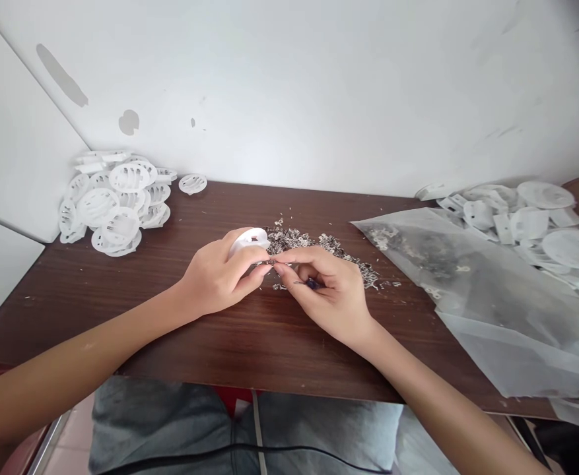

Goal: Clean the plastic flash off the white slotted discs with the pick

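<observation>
Between thumb and fingers, my left hand (pixel 222 274) holds a round white plastic disc (pixel 252 239), tilted, with part of it hidden by the fingers. My right hand (pixel 326 284) is closed in a pinch and its fingertips meet those of the left at the disc's lower edge. What the right fingertips pinch is too small to make out. Something small and dark (pixel 312 283) shows under its curled fingers. Just behind both hands lies a heap of small metal clips (pixel 294 239), spreading to the right.
A pile of white slotted discs (pixel 121 204) stands at the back left, with a single disc (pixel 193 184) beside it. At right, a clear plastic bag (pixel 497 323) holds more metal pieces. White plastic parts (pixel 527 214) are heaped behind it. A white wall (pixel 289 99) closes off the brown table (pixel 230 343).
</observation>
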`<act>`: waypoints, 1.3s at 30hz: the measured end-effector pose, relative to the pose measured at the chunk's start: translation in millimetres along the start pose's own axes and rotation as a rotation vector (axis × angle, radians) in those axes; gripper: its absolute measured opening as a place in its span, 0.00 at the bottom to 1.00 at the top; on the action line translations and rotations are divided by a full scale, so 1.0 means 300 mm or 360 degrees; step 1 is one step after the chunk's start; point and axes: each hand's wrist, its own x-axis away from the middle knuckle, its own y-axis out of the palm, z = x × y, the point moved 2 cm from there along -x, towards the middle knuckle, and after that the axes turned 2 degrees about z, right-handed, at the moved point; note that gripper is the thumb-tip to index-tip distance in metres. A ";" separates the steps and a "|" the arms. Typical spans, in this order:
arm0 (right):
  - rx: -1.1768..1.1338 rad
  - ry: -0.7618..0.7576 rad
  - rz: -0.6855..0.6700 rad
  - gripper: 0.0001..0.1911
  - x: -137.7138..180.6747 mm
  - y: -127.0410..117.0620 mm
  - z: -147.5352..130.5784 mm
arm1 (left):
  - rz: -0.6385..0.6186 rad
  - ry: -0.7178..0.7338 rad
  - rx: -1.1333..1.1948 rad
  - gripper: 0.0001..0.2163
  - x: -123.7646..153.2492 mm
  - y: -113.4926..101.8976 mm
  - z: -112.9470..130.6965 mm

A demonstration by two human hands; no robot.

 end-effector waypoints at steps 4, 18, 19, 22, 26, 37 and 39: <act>-0.0008 0.0037 0.0004 0.04 -0.003 0.000 -0.002 | -0.0041 -0.0052 0.0042 0.04 0.000 0.000 -0.001; -0.0228 0.0032 -0.0049 0.05 0.002 0.008 -0.001 | -0.0040 -0.0334 0.0332 0.05 -0.012 -0.008 0.050; -0.0236 0.0039 -0.0043 0.04 0.003 0.008 0.000 | -0.0037 -0.0344 0.0353 0.05 -0.012 -0.007 0.053; -0.0234 0.0083 -0.0031 0.03 0.006 0.006 0.002 | -0.0033 -0.0378 0.0386 0.04 -0.011 -0.004 0.057; -0.0233 0.0096 -0.0029 0.03 0.006 0.005 0.001 | -0.0031 -0.0414 0.0428 0.04 -0.007 -0.002 0.056; -0.0230 0.0063 -0.0035 0.03 0.001 0.005 -0.001 | -0.0012 -0.0511 0.0619 0.04 -0.014 0.001 0.060; -0.0236 0.0059 -0.0039 0.03 0.000 0.005 -0.001 | -0.0009 -0.0513 0.0648 0.04 -0.017 0.002 0.060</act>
